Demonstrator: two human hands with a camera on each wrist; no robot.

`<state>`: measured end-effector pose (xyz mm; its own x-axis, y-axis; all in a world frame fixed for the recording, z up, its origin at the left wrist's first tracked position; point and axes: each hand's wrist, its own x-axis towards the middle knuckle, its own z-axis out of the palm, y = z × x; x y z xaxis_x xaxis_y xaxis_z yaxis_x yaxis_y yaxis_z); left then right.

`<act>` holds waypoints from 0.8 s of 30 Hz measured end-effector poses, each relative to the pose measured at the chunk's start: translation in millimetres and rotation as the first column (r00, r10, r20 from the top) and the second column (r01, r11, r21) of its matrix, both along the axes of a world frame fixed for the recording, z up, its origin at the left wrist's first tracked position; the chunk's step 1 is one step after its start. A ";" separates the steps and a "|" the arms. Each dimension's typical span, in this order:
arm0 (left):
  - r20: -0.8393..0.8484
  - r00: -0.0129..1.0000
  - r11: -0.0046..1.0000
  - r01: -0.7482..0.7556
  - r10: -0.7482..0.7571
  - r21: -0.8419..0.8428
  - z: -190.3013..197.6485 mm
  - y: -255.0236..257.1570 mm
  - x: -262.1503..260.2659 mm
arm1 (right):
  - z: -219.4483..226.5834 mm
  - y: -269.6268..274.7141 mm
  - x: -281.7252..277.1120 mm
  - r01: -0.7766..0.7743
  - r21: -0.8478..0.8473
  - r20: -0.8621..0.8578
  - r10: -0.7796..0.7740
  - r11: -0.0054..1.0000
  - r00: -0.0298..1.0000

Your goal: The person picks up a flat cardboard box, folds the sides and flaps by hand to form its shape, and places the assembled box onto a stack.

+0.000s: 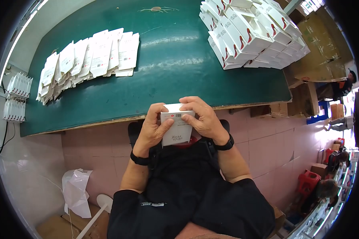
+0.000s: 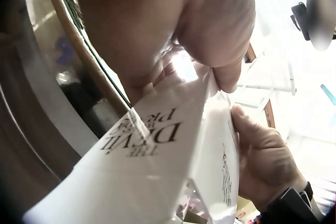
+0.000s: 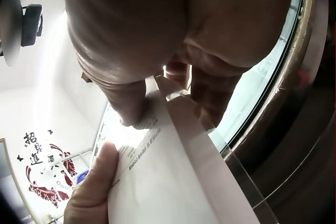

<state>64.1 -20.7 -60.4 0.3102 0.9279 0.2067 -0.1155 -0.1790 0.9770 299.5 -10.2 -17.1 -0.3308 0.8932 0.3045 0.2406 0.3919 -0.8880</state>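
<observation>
Both hands hold a white printed paper box (image 1: 177, 133) in front of the chest, just off the table's near edge. In the head view the left hand (image 1: 150, 126) grips its left upper corner, thumb on the printed face and fingers behind. On the opposite corner the right hand (image 1: 205, 121) pinches it the same way, thumb near a small barcode. Black lettering runs over the box (image 2: 142, 134) in the left wrist view. Seen from the right wrist, the box (image 3: 157, 182) has small print, with a clear strip (image 3: 236, 161) along its side.
A green table (image 1: 167, 87) lies ahead. Flat white cartons (image 1: 95, 55) overlap in a row on its left; a pile of formed white boxes (image 1: 251, 36) with red shoe prints stands at the right. Cardboard boxes (image 1: 303, 99) sit beyond the right edge. A white plastic bag (image 1: 76, 191) is at lower left.
</observation>
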 end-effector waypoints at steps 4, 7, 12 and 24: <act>-0.003 1.000 1.000 0.011 -0.011 -0.020 0.4 1.7 -2.1 | -1.0 -0.3 -0.8 -0.003 -0.009 -0.001 0.003 1.000 1.000; -0.009 1.000 1.000 0.000 0.000 -0.013 8.0 2.7 -0.8 | -1.0 -1.2 -1.1 0.001 -0.021 -0.006 -0.001 1.000 1.000; -0.049 0.999 1.000 0.016 -0.015 0.002 7.9 3.4 -4.2 | -0.8 -0.4 0.8 -0.015 -0.020 0.009 0.015 1.000 1.000; -0.045 0.998 0.999 0.050 -0.051 -0.011 9.6 1.8 -7.8 | -1.0 -3.0 0.7 -0.043 -0.052 0.022 0.044 0.998 0.999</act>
